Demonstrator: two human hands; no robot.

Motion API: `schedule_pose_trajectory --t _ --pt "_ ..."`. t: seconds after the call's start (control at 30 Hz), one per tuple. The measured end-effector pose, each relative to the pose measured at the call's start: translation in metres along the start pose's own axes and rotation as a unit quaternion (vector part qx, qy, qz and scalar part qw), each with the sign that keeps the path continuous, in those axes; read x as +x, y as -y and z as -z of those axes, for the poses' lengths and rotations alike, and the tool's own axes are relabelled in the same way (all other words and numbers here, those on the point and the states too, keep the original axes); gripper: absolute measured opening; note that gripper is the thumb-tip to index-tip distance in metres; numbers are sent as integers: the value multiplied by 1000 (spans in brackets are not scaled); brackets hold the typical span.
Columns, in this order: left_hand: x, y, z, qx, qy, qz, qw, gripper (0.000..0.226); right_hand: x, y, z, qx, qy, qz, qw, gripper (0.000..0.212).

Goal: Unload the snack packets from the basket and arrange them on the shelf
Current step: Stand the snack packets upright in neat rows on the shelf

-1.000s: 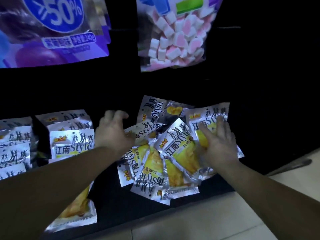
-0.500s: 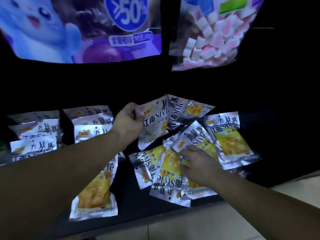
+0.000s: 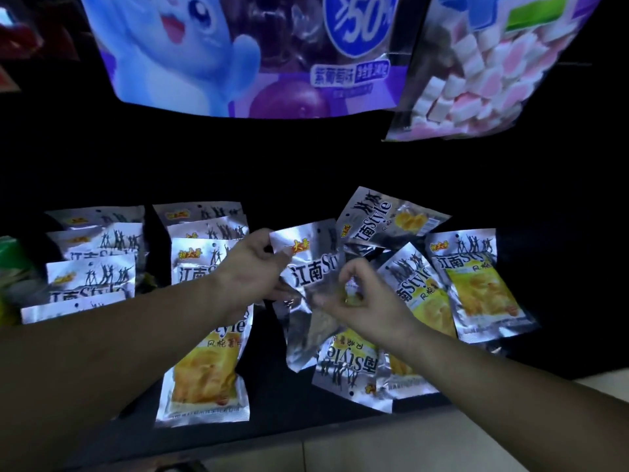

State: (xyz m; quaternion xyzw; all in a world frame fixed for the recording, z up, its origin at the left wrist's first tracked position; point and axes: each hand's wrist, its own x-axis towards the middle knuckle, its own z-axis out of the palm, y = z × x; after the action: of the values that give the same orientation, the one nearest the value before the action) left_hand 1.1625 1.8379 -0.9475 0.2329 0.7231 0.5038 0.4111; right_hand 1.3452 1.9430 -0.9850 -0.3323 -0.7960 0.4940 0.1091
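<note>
We pinch one foil packet between left hand and right hand; light, crinkly, slippery, so grip the sealed edges.

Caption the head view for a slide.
Both hands hold one silver packet above a loose pile, beside neat stacks on the shelf.

Dim, foil glare, soft blur, edge distortion

Free: dark shelf strip at 6 o'clock, between the lone packet and the loose heap | Blocked: stacked rows at 9 o'clock, scattered packets at 3 | Overhead: big purple bag and marshmallow bag crowd 12 o'clock
</note>
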Motion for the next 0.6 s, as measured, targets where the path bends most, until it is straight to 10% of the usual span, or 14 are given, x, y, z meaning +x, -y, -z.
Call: schedule_pose_trajectory --t 0.23,0.43,0.6 --pt "-1 -9 -41 -70 43 33 996 29 -15 -2 3 139 -50 -39 988 50" --pt "2 0 -95 71 33 52 996 38 -31 -34 99 -350 -219 -17 911 51" --pt "6 24 -115 185 77 100 975 53 -32 -85 141 -532 -146 -186 813 76"
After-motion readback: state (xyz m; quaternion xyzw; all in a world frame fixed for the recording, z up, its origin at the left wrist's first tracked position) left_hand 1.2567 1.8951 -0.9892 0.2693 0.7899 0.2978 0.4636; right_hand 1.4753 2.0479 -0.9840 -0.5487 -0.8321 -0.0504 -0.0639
